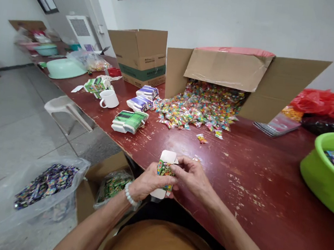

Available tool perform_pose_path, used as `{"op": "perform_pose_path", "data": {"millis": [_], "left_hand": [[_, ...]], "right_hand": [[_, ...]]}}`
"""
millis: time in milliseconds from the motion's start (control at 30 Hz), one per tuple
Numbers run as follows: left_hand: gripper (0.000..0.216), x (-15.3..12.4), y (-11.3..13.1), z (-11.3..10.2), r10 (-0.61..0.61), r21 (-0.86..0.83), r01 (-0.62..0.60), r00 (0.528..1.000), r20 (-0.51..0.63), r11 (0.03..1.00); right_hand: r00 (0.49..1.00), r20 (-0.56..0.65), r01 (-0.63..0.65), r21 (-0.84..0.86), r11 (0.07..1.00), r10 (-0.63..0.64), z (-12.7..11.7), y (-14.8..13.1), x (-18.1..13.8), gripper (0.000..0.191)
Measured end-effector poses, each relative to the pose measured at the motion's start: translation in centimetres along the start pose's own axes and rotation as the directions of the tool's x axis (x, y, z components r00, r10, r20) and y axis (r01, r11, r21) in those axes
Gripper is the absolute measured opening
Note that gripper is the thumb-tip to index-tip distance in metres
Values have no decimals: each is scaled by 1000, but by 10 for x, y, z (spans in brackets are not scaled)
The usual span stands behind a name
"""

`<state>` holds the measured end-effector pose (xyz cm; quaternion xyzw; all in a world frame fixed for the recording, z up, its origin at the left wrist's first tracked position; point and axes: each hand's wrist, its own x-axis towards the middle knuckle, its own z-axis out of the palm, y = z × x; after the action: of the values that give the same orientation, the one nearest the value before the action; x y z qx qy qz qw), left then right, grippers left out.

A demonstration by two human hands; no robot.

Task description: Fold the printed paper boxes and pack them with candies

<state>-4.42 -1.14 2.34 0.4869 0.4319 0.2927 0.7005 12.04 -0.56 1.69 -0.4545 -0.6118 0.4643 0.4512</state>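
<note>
Lower centre of the frame: the left hand (146, 182) grips 1 small printed carton (165, 171) from the left, over the near edge of the red counter (257, 170); the right hand (193, 175) pinches its right side near the open top flap. Best practice: steady the carton body, fold flaps squarely. Upper centre: spilled sweets (198, 108) below a tipped cardboard box (238, 73).
</note>
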Motion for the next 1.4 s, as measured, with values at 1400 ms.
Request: {"op": "perform_pose_path", "data": {"millis": [1400], "left_hand": [[57,2,-11,9,-149,-408,120,988,-41,905]], "right_hand": [[951,93,308,-229,923,-295,-11,4,2,18]]}}
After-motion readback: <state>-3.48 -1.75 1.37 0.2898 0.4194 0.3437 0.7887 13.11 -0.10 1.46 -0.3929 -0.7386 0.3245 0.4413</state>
